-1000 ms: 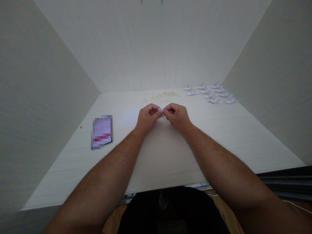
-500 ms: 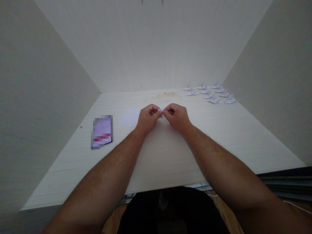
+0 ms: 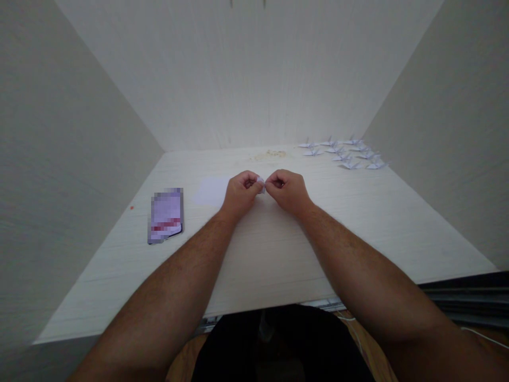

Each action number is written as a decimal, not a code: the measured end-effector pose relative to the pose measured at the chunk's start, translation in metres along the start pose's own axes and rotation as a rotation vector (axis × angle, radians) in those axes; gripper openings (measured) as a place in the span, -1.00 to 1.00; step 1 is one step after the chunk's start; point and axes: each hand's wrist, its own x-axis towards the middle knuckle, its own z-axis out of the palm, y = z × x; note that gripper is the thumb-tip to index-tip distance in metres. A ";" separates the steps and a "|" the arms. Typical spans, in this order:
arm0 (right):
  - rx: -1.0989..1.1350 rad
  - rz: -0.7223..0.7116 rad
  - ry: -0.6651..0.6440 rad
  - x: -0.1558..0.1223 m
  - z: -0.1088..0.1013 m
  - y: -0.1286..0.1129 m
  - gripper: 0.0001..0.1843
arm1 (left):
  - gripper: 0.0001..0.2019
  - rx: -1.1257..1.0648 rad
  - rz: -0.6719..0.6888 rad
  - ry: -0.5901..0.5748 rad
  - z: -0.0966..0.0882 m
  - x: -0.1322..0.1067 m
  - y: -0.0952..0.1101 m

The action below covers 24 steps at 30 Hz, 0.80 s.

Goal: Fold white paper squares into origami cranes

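Both hands meet above the middle of the table. A small piece of folded white paper [image 3: 261, 183] is pinched between the thumb and fingers of my left hand [image 3: 242, 191]. From the other side, my right hand [image 3: 291, 190] has its thumb and index finger pressed together at the paper's right edge. Most of the paper is hidden by the fingers, so its exact shape does not show. Just left of my left hand, partly behind it, lies a flat sheet of white paper [image 3: 210, 191].
Several folded paper cranes [image 3: 344, 157] stand in rows at the back right. A pixelated phone-like object [image 3: 166, 215] lies on the left of the white table [image 3: 274, 254]. Near it is a tiny orange bit [image 3: 132, 208]. Walls close in the back and both sides.
Hardly anything differs. The fingers have shifted slightly around the folded paper, and a little more of it shows beside my left thumb.
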 end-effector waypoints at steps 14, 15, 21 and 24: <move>0.052 0.118 -0.039 0.000 0.000 -0.001 -0.89 | -0.89 0.037 -0.008 -0.002 -0.001 0.001 -0.004; 0.064 0.152 -0.038 0.001 0.000 0.000 -0.89 | -0.88 0.012 -0.017 0.002 -0.001 0.001 -0.005; 0.136 0.180 -0.049 0.000 0.001 0.000 -0.89 | -0.89 -0.039 -0.013 -0.003 0.001 0.001 -0.004; 0.129 0.165 -0.063 -0.001 0.001 0.000 -0.84 | -0.89 -0.042 -0.013 -0.037 0.002 0.000 -0.003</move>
